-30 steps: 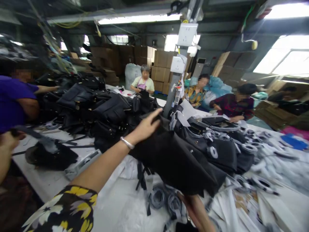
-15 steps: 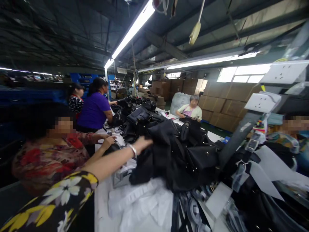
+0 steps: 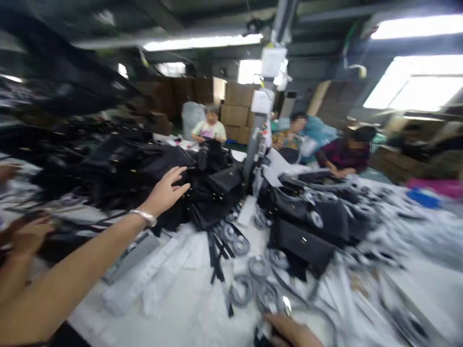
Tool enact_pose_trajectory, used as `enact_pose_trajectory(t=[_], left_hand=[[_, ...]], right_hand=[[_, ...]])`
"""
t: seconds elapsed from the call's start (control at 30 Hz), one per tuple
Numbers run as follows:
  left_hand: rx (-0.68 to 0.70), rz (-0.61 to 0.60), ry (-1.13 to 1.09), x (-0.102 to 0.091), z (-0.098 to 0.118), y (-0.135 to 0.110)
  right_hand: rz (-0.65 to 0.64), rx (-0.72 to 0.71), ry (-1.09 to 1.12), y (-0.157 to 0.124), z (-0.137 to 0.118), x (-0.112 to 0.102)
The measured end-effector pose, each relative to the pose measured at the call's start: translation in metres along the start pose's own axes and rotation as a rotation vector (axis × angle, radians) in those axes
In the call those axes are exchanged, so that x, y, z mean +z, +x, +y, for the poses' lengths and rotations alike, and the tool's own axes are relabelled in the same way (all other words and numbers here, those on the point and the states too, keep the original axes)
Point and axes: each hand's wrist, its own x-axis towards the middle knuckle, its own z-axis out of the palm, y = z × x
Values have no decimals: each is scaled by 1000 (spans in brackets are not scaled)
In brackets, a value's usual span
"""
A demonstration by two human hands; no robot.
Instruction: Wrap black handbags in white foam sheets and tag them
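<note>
On the table [image 3: 181, 315], left of the post [image 3: 251, 156]: a heap of black bags [image 3: 119, 159], piled over one another, small metal fittings visible on several.
Left hand [image 3: 167, 193]: released, fingers spread, nothing held; positioned in front of the heap, contact with a bag cannot be determined. A silver-coloured bracelet [image 3: 147, 218] encircles the wrist.
Right hand [image 3: 294, 332]: at the lower edge of view, partly cut off and blurred, beside a small dark item [image 3: 261, 336]; whether it grasps this cannot be determined.
Flap bag [image 3: 304, 248]: black, metal clasp at front, right of the post, against other bags.
Strap coils [image 3: 241, 290]: grey, several, lying near the right hand.
Black straps [image 3: 217, 262]: crossed, below the heap.
White wrapping [image 3: 162, 274]: crumpled, nearer the wearer than the left hand.
Co-worker's hand [image 3: 31, 235]: far left, blurred.
</note>
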Motion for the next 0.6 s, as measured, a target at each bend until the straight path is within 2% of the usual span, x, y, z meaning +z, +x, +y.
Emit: enact_pose_trajectory(t=[0.07, 0.1, 0.17, 0.2, 0.27, 0.33, 0.4, 0.47, 0.53, 0.6], left_hand=[[8, -220, -25, 61, -1, -53], [54, -330, 4, 87, 1, -82], [134, -528, 62, 134, 10, -143], [124, -632, 63, 154, 16, -175], [138, -852, 70, 189, 30, -242], [184, -1002, 124, 219, 42, -306], [282, -1071, 202, 242, 46, -361], [390, -1070, 301, 258, 44, -404], [479, -1023, 411, 270, 36, -434], [554, -955, 507, 278, 25, -453]], right_hand=[[11, 88, -32, -36, 29, -24], [46, 83, -104, -53, 45, -37], [128, 99, -253, -86, 76, -60], [141, 100, -324, -101, 90, -70], [73, 95, -411, -129, 116, -83], [-89, 56, -448, -150, 139, -87], [-240, 6, -466, -163, 161, -82], [-333, -38, -487, -170, 182, -71], [-385, -76, -501, -171, 200, -60], [-419, -134, -505, -171, 217, -50]])
